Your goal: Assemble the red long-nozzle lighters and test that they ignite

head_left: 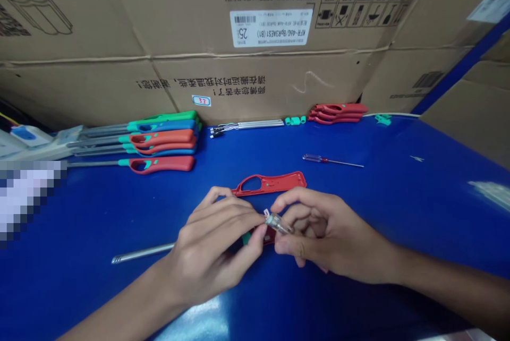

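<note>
While L hand [211, 248] and R hand [329, 235] pinch small clear plastic part [279, 223] btwn fingertips, red lighter shell [269, 183] lies just above grip, metal tube [141, 253] to L.

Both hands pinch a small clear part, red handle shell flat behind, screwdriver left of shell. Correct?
Not quite: the screwdriver lies right of the red handle shell, not left, as the head view shows. The rest stands: the left hand and right hand pinch the small clear part, the shell flat behind them.
</note>
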Tool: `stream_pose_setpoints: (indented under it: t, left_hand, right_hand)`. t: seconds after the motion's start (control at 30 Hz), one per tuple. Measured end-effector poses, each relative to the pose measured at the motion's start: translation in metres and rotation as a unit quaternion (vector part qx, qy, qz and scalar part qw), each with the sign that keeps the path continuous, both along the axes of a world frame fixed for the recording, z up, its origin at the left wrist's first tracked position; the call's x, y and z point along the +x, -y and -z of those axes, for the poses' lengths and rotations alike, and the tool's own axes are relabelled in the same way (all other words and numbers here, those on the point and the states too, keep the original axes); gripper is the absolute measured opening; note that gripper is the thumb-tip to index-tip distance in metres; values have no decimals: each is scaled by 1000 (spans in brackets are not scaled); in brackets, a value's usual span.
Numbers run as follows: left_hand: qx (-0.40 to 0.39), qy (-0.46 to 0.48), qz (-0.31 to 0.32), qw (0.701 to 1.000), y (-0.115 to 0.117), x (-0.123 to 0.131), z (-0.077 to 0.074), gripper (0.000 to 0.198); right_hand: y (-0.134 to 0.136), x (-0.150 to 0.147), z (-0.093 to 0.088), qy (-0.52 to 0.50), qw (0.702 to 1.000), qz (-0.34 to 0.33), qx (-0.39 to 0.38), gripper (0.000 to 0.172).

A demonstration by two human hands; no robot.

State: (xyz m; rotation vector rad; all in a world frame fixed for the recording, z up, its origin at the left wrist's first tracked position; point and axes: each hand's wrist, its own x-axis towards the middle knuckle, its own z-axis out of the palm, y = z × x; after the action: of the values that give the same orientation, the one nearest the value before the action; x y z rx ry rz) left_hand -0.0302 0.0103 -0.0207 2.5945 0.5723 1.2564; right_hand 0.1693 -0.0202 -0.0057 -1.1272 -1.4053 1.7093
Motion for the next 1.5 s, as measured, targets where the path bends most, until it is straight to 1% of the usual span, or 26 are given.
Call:
stream_pose_setpoints:
  t: [0.07,0.13,0.23,0.3,0.4,0.53,0.6,0.67,0.77,0.87,1.0,1.07,1.17,1.3,1.4,1.5]
  left_hand:
    - [-25,12,10,1000,0,0,1,18]
    - [-49,24,22,998,-1,-1,3,22]
    - [-86,31,45,995,-3,-2,5,27]
    - [-97,27,58,993,-4,-3,4,28]
    - [-88,5,71,994,-5,-5,1,24]
    - [-71,-37,79,994,-6,-8,2,21]
    - [-56,-51,83,994,-7,-10,3,22]
    - [-42,-60,86,994,-8,-11,3,23]
    - [-30,-65,82,994,-10,-11,4,24]
    - [-25,-66,70,995,-9,-11,4,26]
    - [-22,-76,60,995,-7,-10,3,29]
    - [-31,-77,56,995,-6,-9,2,30]
    - [-65,-66,60,994,-6,-7,1,30]
    - [-109,-32,43,993,-7,-4,1,20]
    - [-116,-26,29,993,-6,-2,2,14]
    - [-105,-39,35,993,-5,-3,1,14]
  right_hand:
    - [0,1,2,10,1000,11,27,30]
    - [0,3,4,37,997,18,69,26]
    - [1,5,5,93,989,20,114,21]
    - [1,6,7,135,981,18,140,18]
    - [1,9,9,178,962,15,206,14]
    - [0,14,12,181,922,1,341,7]
    - [-1,17,11,174,904,-16,390,15]
    - [-3,18,9,163,892,-35,419,21]
    - [-6,20,9,153,881,-45,445,22]
    - [-8,20,12,150,871,-40,465,21]
    - [-8,20,16,164,866,-34,471,18]
    - [-8,20,17,171,865,-35,471,16]
    - [-7,20,16,172,862,-32,477,14]
    - [-6,20,15,170,860,-33,480,14]
    - [-5,19,15,172,856,-32,487,14]
    - [-5,18,15,171,851,-27,496,14]
